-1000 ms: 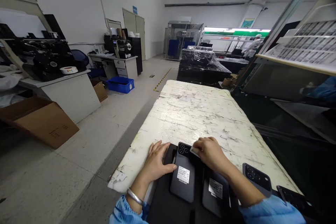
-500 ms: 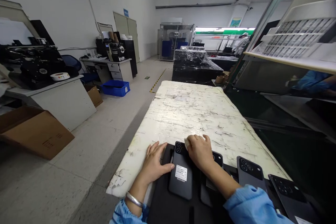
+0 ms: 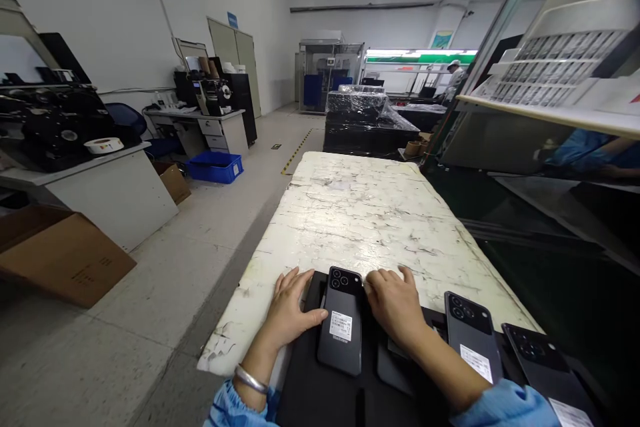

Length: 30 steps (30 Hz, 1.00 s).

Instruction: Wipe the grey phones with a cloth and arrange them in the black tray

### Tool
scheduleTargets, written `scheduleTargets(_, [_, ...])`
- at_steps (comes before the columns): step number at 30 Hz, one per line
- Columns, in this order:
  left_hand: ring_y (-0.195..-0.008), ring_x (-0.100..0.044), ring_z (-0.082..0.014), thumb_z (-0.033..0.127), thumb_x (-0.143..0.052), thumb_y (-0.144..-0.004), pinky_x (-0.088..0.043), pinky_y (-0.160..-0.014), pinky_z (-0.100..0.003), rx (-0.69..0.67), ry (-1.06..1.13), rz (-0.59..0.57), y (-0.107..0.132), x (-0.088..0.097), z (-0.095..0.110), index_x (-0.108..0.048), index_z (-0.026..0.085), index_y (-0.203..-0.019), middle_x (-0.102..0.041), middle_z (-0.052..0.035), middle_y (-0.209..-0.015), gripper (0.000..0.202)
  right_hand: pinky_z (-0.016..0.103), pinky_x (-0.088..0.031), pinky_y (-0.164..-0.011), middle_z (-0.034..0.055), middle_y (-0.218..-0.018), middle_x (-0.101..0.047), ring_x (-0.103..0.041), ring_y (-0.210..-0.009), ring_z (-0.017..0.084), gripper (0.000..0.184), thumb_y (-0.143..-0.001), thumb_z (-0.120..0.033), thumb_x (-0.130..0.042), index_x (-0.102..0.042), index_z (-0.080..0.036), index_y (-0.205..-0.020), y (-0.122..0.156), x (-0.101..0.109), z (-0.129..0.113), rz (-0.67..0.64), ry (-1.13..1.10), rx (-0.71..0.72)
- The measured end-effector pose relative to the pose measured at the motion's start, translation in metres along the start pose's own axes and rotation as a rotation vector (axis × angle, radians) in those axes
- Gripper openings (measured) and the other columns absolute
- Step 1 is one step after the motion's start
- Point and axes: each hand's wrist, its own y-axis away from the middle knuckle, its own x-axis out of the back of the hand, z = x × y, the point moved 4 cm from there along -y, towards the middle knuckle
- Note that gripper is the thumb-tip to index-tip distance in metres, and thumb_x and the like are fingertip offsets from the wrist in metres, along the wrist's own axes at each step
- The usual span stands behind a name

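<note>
A dark smartphone lies back up in a black tray, its camera block and a white label showing. My left hand rests at the tray's left edge, fingers spread and thumb against the phone's left side. Curled fingers of my right hand are by the phone's upper right corner; whatever they pinch is hidden. Under that hand and wrist a second smartphone is mostly covered. Farther right lie a third smartphone and a fourth smartphone, also back up.
The tray sits on a worn cream-coloured tabletop. At right, a shelf holds white slotted racks. A blue bin and a cardboard box stand on the floor at left. A person in white is far back.
My right hand has moved right, off the first phone's camera corner, uncovering it. My left hand keeps its place by the phone. The view has shifted slightly.
</note>
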Motion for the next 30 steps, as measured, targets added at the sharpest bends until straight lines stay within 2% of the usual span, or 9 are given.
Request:
scheduleTargets(3, [-0.149,-0.015,-0.0285,0.052,-0.073,-0.076,-0.007,-0.123,-0.051,0.0,0.007,-0.006,0.0,0.0,-0.001,-0.041,0.028,-0.146,-0.036,-0.0081,-0.155,0.08,0.045,-0.027,-0.099,0.002,-0.078,-0.069,-0.064,-0.076,0.02,0.018,-0.096,-0.023,-0.049,-0.061,-0.019,-0.082,-0.004,0.009,0.008,0.034,-0.101,-0.075])
scheduleTargets(7, [-0.148,-0.017,-0.0289,0.05,-0.071,-0.077,-0.007,-0.123,-0.051,-0.017,-0.013,0.005,-0.001,0.0,0.001,-0.041,0.026,-0.146,-0.038,-0.0084,-0.154,0.079,0.044,-0.025,-0.101,0.0025,-0.083,-0.071,-0.064,-0.082,0.02,0.017,-0.096,-0.023,-0.05,-0.063,-0.02,-0.086,-0.023,0.004,-0.029,-0.03,-0.168,-0.013])
scheduleTargets(9, [-0.148,-0.019,-0.0297,0.048,-0.071,-0.078,-0.007,-0.123,-0.052,-0.014,-0.021,0.002,-0.001,0.001,0.002,-0.041,0.025,-0.145,-0.039,-0.0083,-0.153,0.077,0.044,-0.025,-0.101,0.0041,-0.084,-0.071,-0.064,-0.083,0.021,0.017,-0.096,-0.02,-0.05,-0.064,-0.02,-0.086,-0.028,-0.001,-0.038,-0.069,-0.147,0.029])
scheduleTargets(11, [-0.148,-0.019,-0.03,0.048,-0.071,-0.077,-0.008,-0.123,-0.052,-0.011,-0.021,-0.004,-0.001,0.001,0.003,-0.042,0.025,-0.145,-0.039,-0.0081,-0.153,0.078,0.044,-0.025,-0.1,0.0051,-0.085,-0.071,-0.064,-0.084,0.021,0.017,-0.096,-0.02,-0.049,-0.064,-0.019,-0.087,-0.027,-0.003,-0.027,-0.076,-0.12,0.022])
scheduleTargets(15, [-0.149,-0.016,-0.0303,0.049,-0.072,-0.076,-0.008,-0.122,-0.053,-0.002,-0.003,-0.004,-0.001,0.001,0.001,-0.041,0.026,-0.146,-0.036,-0.009,-0.155,0.079,0.045,-0.025,-0.1,0.0046,-0.084,-0.071,-0.064,-0.083,0.021,0.019,-0.095,-0.021,-0.049,-0.065,-0.019,-0.084,-0.023,0.005,0.017,-0.073,-0.056,-0.051])
scheduleTargets(17, [-0.148,-0.017,-0.0305,0.048,-0.073,-0.076,-0.008,-0.122,-0.054,-0.003,0.002,-0.004,-0.001,0.0,0.001,-0.041,0.026,-0.145,-0.036,-0.009,-0.155,0.079,0.045,-0.025,-0.101,0.0039,-0.083,-0.072,-0.064,-0.082,0.02,0.019,-0.096,-0.023,-0.05,-0.066,-0.02,-0.084,-0.027,0.012,0.02,-0.039,-0.083,-0.065])
scheduleTargets(19, [-0.148,-0.018,-0.0295,0.047,-0.073,-0.076,-0.007,-0.122,-0.052,-0.008,-0.002,-0.001,-0.001,0.0,0.001,-0.041,0.026,-0.145,-0.037,-0.0086,-0.154,0.079,0.045,-0.024,-0.104,0.0036,-0.084,-0.072,-0.064,-0.082,0.019,0.02,-0.096,-0.026,-0.051,-0.068,-0.021,-0.086,-0.035,0.015,0.004,-0.029,-0.136,-0.017])
scheduleTargets(23, [-0.148,-0.018,-0.0288,0.046,-0.072,-0.077,-0.008,-0.123,-0.051,-0.001,-0.012,-0.001,-0.001,0.001,0.004,-0.042,0.026,-0.145,-0.039,-0.0081,-0.153,0.077,0.047,-0.023,-0.106,0.0037,-0.084,-0.071,-0.063,-0.087,0.02,0.021,-0.096,-0.025,-0.051,-0.07,-0.023,-0.088,-0.047,0.006,-0.039,-0.141,-0.161,0.141])
scheduleTargets(30, [-0.148,-0.018,-0.0289,0.047,-0.074,-0.076,-0.007,-0.123,-0.051,0.0,0.003,0.001,0.0,0.002,0.004,-0.042,0.027,-0.145,-0.038,-0.0075,-0.154,0.079,0.047,-0.025,-0.104,0.0043,-0.079,-0.071,-0.065,-0.079,0.021,0.024,-0.097,-0.021,-0.049,-0.066,-0.019,-0.08,-0.01,0.008,-0.015,-0.14,-0.098,0.004])
